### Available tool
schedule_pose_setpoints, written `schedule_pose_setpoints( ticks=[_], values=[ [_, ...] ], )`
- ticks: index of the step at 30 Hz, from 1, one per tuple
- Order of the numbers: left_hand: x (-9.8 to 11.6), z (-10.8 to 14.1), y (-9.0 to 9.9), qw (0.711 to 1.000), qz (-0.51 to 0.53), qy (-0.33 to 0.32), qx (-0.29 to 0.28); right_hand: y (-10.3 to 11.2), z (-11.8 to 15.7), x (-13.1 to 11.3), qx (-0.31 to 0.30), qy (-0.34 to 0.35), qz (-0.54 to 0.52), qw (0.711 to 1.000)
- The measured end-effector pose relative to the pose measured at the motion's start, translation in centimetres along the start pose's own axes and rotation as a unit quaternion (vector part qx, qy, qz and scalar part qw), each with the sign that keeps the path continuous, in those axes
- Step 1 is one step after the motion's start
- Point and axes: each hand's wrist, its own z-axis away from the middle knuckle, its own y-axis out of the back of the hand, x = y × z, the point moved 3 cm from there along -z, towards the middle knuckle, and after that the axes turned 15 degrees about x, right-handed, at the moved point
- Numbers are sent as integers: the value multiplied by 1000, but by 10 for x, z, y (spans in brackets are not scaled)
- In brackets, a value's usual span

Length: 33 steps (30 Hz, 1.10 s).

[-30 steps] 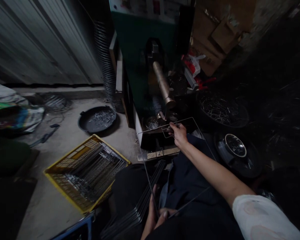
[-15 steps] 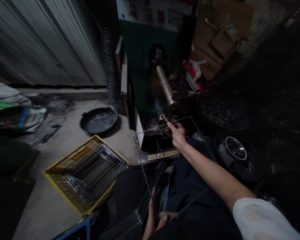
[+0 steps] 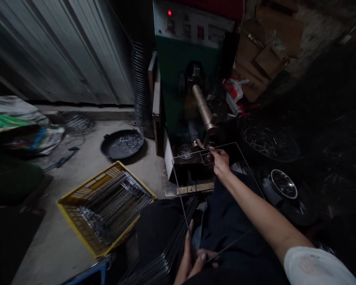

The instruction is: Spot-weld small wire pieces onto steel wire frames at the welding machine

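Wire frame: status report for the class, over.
Right hand grips wire frame at far side, near metal arm. Left hand holds near corner. Bent wires close beside left hand, none visibly blocking.

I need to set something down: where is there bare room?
Bare concrete floor shows left of the yellow crate and between the crate and the black pan. It is crowded at the machine, where the right hand holds a wire frame, and around the dark basin of wire pieces.

- Grey floor (image 3: 89, 168), left
- Yellow crate (image 3: 76, 228) on it, near
- Dark round pan (image 3: 106, 149), farther back
- Tangled wire (image 3: 79, 121), far left
- Crumpled sacks (image 3: 14, 109), left of the wire
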Motion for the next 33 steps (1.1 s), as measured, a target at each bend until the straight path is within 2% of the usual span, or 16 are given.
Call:
schedule_pose_setpoints(
  ticks=[2,5,10,22,29,33],
  values=[
    [10,2,-10,999,-8,-30,17,2,-4,-2,4,-1,-12,1000],
    [19,5,-20,998,-15,-39,37,5,-9,-4,10,2,-24,1000],
    [26,5,-23,998,-17,-38,41,8,-14,-6,8,-2,-21,1000],
    [31,-2,-26,999,-19,-33,11,3,-24,-6,9,5,-20,1000],
    [33,0,-28,1000,-2,12,4,4,-23,-8,-16,4,-8,1000],
    [22,0,-29,999,-11,31,33,4,-21,-9,-20,-14,13,1000]
  ],
)
